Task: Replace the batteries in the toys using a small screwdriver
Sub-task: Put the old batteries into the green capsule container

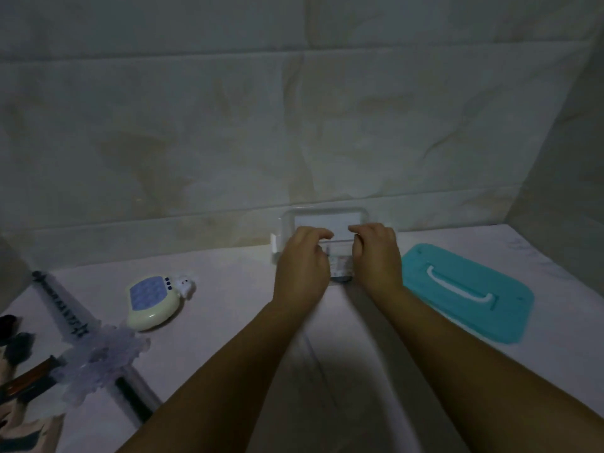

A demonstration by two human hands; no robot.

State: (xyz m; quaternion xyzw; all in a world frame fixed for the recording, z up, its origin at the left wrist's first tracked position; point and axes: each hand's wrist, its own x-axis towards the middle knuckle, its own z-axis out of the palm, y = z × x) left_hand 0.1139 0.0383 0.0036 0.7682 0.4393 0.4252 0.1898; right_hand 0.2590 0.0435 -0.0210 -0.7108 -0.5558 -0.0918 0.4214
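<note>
left hand [302,263] and right hand [376,256] sit side by side over a clear rectangular plastic box [327,214], fingers curled down into it; i cannot tell if they pinch anything. the cream egg-shaped toy with a blue bubble pad [152,300] lies on the desk [235,289], well left of the left hand. a teal plastic lid with a white handle [490,317] lies just right of the right hand.

Far centre, clear box [322,217]: near half hidden behind left hand [302,266] and right hand [376,259]; contents between them a dim blur. Whether the curled fingers grip anything, cannot tell. Lettering on toy sword [67,310] unreadable. Dark objects [14,351] near left, cut off by the edge, unidentifiable.
</note>
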